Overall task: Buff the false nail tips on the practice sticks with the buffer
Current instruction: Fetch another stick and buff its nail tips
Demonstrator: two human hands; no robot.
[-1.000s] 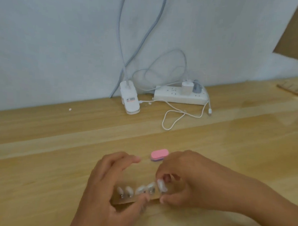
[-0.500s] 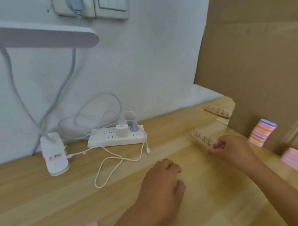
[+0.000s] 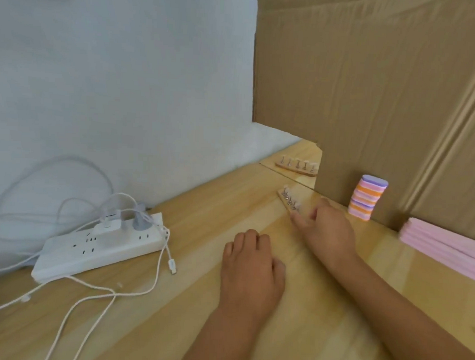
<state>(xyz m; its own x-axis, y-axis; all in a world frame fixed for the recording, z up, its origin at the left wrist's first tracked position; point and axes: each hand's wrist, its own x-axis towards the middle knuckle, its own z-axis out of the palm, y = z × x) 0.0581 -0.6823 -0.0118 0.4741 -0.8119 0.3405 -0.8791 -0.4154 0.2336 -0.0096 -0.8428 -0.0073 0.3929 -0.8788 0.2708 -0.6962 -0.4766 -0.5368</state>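
Observation:
A wooden practice stick holder (image 3: 289, 197) with several nail tips on metal pegs lies on the table by the cardboard wall. My right hand (image 3: 327, 232) grips its near end, thumb and fingers curled round it. My left hand (image 3: 251, 264) rests on the table to the left with loosely curled fingers, holding nothing. A second holder (image 3: 297, 166) with nail tips lies farther back, partly behind the cardboard. A stack of pink, orange and purple buffer blocks (image 3: 366, 197) stands against the cardboard. The single pink buffer is out of view.
A tall cardboard wall (image 3: 371, 90) closes off the right and back. Pink foam sheets (image 3: 445, 248) lie stacked at the right. A white power strip (image 3: 100, 248) with plugs and loose white cables (image 3: 89, 296) occupies the left of the wooden table.
One second ago both hands held the holder near the pink buffer. Since then my right hand has carried the holder to the right, next to the cardboard; my left hand let go and rests on the table.

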